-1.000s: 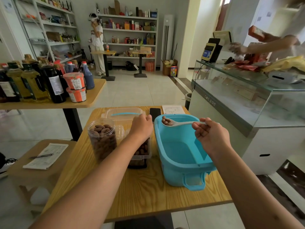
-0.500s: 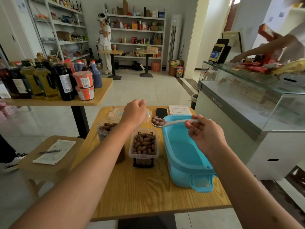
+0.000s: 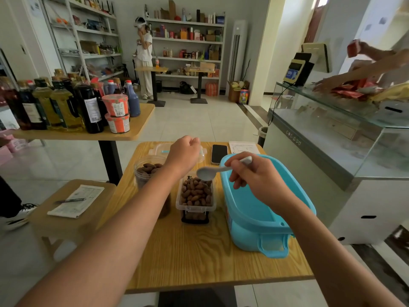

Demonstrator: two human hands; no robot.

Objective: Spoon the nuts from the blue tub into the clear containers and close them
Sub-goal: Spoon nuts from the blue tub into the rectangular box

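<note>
A: Left of us the round jar [image 3: 147, 173] is full; our left hand [image 3: 185, 151] curls over the clear lid [image 3: 158, 150], though we cannot tell its grip

B: Our right hand [image 3: 254, 180] pinches the white spoon [image 3: 207, 172], tipped over the rectangular container [image 3: 195, 197] beside the blue tub [image 3: 265, 209]; we should pour low so nuts [image 3: 194, 193] don't spill

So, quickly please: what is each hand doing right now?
Left hand: fingers curled over the clear lid; grip cannot be told.
Right hand: holds the white spoon, tipped over the rectangular container.
</note>
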